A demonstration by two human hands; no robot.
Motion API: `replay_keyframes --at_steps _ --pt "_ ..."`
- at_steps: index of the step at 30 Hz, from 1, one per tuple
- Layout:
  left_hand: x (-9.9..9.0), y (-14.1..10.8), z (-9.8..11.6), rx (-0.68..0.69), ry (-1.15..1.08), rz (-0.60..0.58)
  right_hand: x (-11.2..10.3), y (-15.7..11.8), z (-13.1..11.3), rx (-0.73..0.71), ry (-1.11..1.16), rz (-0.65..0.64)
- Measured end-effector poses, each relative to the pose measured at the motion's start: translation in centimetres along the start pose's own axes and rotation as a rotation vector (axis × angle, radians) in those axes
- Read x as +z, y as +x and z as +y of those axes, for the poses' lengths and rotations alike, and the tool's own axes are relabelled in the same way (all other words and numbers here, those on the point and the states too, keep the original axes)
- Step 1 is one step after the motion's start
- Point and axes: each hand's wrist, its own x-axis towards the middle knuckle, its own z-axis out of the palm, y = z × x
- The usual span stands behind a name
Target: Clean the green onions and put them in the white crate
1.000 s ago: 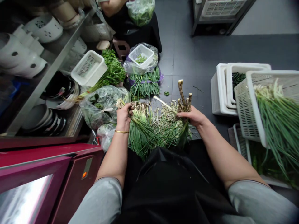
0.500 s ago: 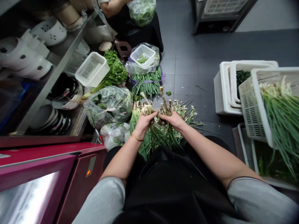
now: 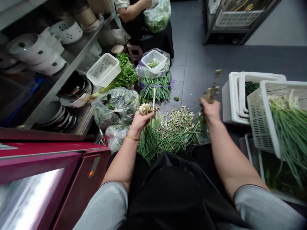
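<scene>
My left hand (image 3: 139,122) is closed round a bunch of spring onions (image 3: 144,109), white ends up and green leaves hanging down. One pale stalk (image 3: 153,99) sticks up above the rest. Well off to the right, my right hand (image 3: 212,110) grips a second bunch of spring onions (image 3: 211,94) with brown, dirty root ends; motion blurs it. Between the hands, a heap of loose spring onions and peeled scraps (image 3: 179,123) covers the floor.
A white crate of spring onions (image 3: 263,115) stands on the right beside stacked white tubs (image 3: 231,99). Bagged greens (image 3: 115,105), a white basket (image 3: 103,70) and a shelf of dishes (image 3: 57,76) are left. Ahead sits another person (image 3: 134,12) holding bagged greens.
My hands have come apart. The right one has swung to the right with its brown-rooted bunch, while the left has shifted slightly left with its white-ended bunch. The view has tilted a little.
</scene>
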Motion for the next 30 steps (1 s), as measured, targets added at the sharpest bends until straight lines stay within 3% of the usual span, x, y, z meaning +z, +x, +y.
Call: replay_keyframes --at_steps 3,5,8,17,21,25,30 --pt "2.0 -0.6 -1.1 -0.02 0.017 -0.093 4.5 -5.4 -2.5 0.133 0.321 -0.402" --pt "3.0 -0.8 -1.8 -0.012 0.034 -0.132 6.6 -8.0 -3.6 0.2 0.443 -0.543" --pt "3.7 -0.9 -2.6 0.004 0.086 -0.145 7.5 -9.5 -4.1 0.225 0.457 -0.656" --pt "4.1 -0.3 -2.9 0.073 0.225 -0.238 6.4 -8.9 -3.4 0.25 0.386 -0.766" --pt "3.9 -0.4 -2.8 0.028 0.182 -0.281 6.2 -8.9 -3.5 0.24 0.436 -0.803" --pt "3.7 -0.7 -2.6 -0.049 0.114 -0.336 6.2 -8.9 -3.3 0.203 0.433 -0.784" --pt "3.7 -0.7 -2.7 0.007 0.183 -0.313 6.5 -9.1 -3.2 0.108 0.323 -0.754"
